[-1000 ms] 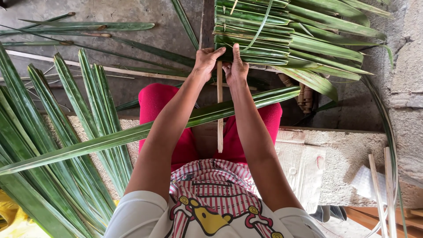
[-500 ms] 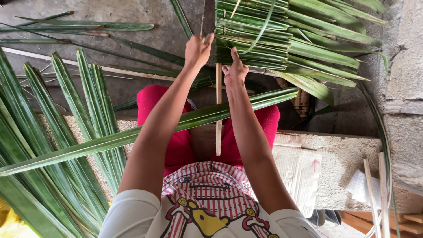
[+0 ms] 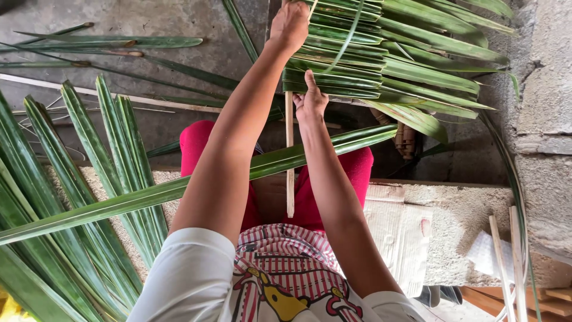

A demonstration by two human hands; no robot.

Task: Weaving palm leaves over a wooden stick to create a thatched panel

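Note:
A panel of folded green palm leaves [image 3: 381, 59] hangs along a thin wooden stick [image 3: 289, 161] that runs down toward my lap. My right hand [image 3: 311, 98] grips the panel's lower edge at the stick, thumb up on the leaves. My left hand [image 3: 290, 25] is raised higher, its fingers closed at the panel's left edge near the top. One long loose palm leaf [image 3: 179, 189] lies slanted across my red-clad knees, under both forearms.
A fan of loose palm leaves [image 3: 71, 197] spreads at the left, more leaves [image 3: 107, 43] on the concrete floor above. A cardboard sheet [image 3: 399, 226] covers the concrete ledge at the right, and thin wooden slats [image 3: 506, 262] lean beside it. A rough wall [image 3: 548, 89] rises at the right.
My left hand has let go of the panel's lower edge and moved up along its left side. My right hand has stayed at the stick.

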